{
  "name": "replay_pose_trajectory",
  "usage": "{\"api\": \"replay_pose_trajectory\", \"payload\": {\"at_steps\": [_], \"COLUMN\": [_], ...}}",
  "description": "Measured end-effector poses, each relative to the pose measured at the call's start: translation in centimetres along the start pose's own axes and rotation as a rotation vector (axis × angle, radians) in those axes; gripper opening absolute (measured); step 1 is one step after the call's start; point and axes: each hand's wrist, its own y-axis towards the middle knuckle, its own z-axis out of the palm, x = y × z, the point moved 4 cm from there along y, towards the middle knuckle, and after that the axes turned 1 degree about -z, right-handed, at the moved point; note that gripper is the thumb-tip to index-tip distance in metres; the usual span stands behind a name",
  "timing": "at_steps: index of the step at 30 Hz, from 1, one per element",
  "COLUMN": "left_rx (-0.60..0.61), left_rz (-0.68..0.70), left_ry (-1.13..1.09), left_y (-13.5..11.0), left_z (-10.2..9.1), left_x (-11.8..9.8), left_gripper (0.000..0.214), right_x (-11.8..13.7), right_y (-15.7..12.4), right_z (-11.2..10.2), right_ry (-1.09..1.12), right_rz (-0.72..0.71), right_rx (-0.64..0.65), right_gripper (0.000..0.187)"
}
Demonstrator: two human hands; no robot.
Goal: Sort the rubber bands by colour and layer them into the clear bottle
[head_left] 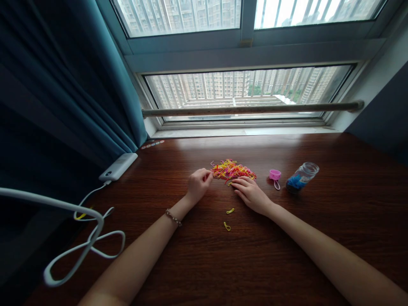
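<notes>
1. In the head view, had the left hand [199,183] at the left end of a pile of small elastic loops [232,170], with fingers curled inward and thumb drawn against forefinger; could not tell of any loop pinched between them.
2. Had the right hand [251,194] palm down at the pile's near right side, with fingers stretched out and slightly parted.
3. Found the pile beyond the middle of the wooden tabletop [287,259], toward the far edge, mixed in pink, yellow, orange and red.
4. Saw one yellow loop [230,184] right by the right fingertips; could not tell touching from nearly touching.
5. Noticed two stray yellow loops [230,211] well apart from the pile, toward the near edge.
6. Spotted a pink cap [275,174] right of the right hand, with its ring tab toward the near edge.
7. Saw just beside it, toward the right edge, a clear jar [308,171] with blue contents [296,182]; could not tell label from glare on its side.
8. Made out a white box [118,166] at the left edge by the blue curtain [124,114], with a dark mark too small to read and a white cable [47,200].
9. Could not read the row of small round marks [153,144] at the far left corner.
</notes>
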Motion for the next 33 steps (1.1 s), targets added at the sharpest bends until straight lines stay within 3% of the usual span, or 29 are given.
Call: {"api": "replay_pose_trajectory", "payload": {"at_steps": [2,6,8,11,13,17,20,26,29,33], "left_rx": [-0.084,-0.037,-0.007,0.048,0.078,0.110,0.102,0.013,0.033,0.125], "left_rz": [-0.077,-0.171,-0.158,-0.114,-0.099,-0.083,-0.061,-0.122,-0.153,-0.002], "left_ry": [0.102,0.159,0.168,0.159,0.148,0.117,0.084,-0.013,-0.118,-0.268], "left_y": [0.6,0.8,0.8,0.6,0.6,0.7,0.8,0.7,0.5,-0.1], "left_z": [-0.3,0.3,0.7,1.1,1.2,1.1,1.0,0.7,0.7,0.8], "left_x": [1.9,4.4,4.6,4.2,4.0,3.6,3.3,3.6,3.5,0.8], "left_gripper": [0.012,0.006,0.008,0.010,0.010,0.010,0.010,0.006,0.010,0.011], "right_x": [0.0,0.5,0.9,1.8,1.8,-0.2,-1.4,-2.6,-3.4,-4.4], "right_y": [0.0,-0.1,-0.1,-0.1,-0.1,-0.5,-1.2,-1.8,-2.0,-2.1], "right_z": [-0.2,-1.5,-2.0,-2.0,-2.0,-2.9,-3.4,-4.0,-4.0,-3.7], "right_ry": [0.033,0.194,0.315,0.462,0.486,0.356,0.274,0.163,0.126,0.081], "right_rz": [-0.006,0.004,-0.013,-0.112,-0.107,0.180,0.342,0.483,0.548,0.619], "right_rx": [-0.019,-0.097,-0.078,0.062,0.058,-0.294,-0.457,-0.600,-0.636,-0.612], "right_gripper": [0.026,0.021,0.020,0.018,0.018,0.024,0.028,0.029,0.025,0.021]}}
